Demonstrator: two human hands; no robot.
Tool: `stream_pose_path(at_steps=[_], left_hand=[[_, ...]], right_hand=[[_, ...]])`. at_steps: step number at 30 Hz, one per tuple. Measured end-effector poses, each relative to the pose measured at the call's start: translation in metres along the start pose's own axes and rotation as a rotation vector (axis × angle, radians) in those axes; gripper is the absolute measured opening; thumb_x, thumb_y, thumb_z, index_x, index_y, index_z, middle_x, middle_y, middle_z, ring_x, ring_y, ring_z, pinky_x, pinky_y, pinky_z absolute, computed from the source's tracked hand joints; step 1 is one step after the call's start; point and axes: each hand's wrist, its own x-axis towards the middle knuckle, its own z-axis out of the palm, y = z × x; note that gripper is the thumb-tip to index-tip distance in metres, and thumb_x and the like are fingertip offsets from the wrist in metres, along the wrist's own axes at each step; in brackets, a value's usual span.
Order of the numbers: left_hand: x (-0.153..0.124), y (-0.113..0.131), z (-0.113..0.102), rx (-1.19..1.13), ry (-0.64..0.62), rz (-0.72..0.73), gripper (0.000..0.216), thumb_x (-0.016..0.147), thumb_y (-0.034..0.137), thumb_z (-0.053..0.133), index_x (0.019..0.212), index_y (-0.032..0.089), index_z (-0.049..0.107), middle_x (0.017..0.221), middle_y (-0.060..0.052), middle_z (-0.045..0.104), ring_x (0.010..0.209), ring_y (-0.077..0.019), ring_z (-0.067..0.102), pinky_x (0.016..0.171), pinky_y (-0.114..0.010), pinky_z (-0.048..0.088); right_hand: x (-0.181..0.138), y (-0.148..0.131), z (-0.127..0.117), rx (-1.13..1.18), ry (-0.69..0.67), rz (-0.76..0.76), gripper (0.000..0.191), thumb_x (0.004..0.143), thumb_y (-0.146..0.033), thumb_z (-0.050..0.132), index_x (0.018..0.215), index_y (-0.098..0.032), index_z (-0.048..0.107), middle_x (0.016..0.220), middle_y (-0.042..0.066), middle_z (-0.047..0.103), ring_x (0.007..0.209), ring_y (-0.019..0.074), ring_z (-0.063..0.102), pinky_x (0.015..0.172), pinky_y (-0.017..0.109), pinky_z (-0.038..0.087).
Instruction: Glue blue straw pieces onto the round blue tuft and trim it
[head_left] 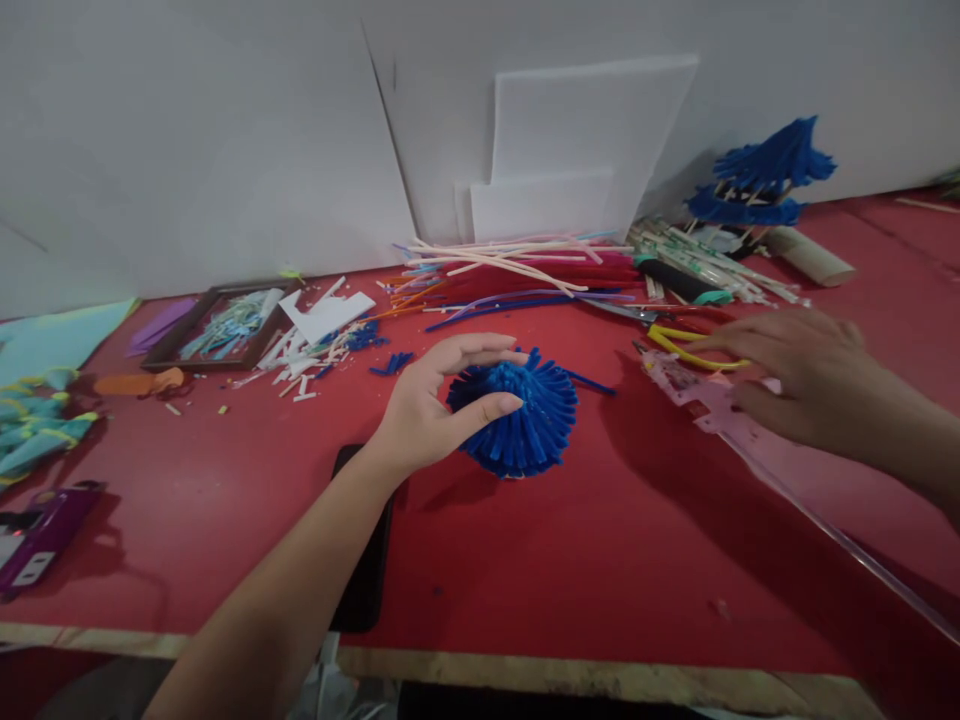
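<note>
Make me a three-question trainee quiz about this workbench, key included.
1. Which hand is at the blue fringed piece?
2. True or false: the black phone lies to the right of the blue fringed piece.
3. What lies inside the brown frame?
A) The black phone
B) Pale cut strips
C) A cardboard tube

Key:
1. The left hand.
2. False; it lies to the left, partly hidden by the forearm.
3. B.
</note>
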Motion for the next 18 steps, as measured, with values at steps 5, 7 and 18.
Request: stream_pose_path(at_steps=[5,7,18], left_hand=[[0.004,0.001,-0.003,-0.003,-0.067,0.030,0.044,0.087,0.028,0.083,0.126,0.020,0.066,0.118,-0.012,0.080,0.112,-0.0230,0.078,0.101,-0.034,0.061],[0.004,0.002,-0.006,-0.003,-0.077,0.026,0.045,0.089,0.033,0.081,0.129,0.021,0.065,0.123,-0.013,0.079,0.117,-0.0240,0.076,0.104,-0.035,0.060],[0.039,0.042,-0.004,0.163,0.029,-0.001,0.030,0.091,0.044,0.077,0.114,0.025,0.076,0.114,-0.004,0.081,0.101,-0.0222,0.076,0.088,-0.036,0.063]], right_hand=[[0.029,-0.049,0.016,0.092,-0.009,-0.095,0.027,0.096,-0.042,0.053,0.094,-0.027,0.075,0.105,0.010,0.077,0.101,0.0277,0.063,0.084,0.043,0.041],[0.037,-0.058,0.026,0.134,-0.024,-0.110,0.022,0.093,-0.039,0.057,0.088,-0.026,0.074,0.096,0.007,0.077,0.094,0.0262,0.063,0.079,0.041,0.040],[0.062,-0.106,-0.057,0.620,0.084,-0.081,0.020,0.097,-0.038,0.050,0.091,-0.023,0.060,0.071,0.000,0.066,0.060,0.0122,0.058,0.057,0.027,0.045]])
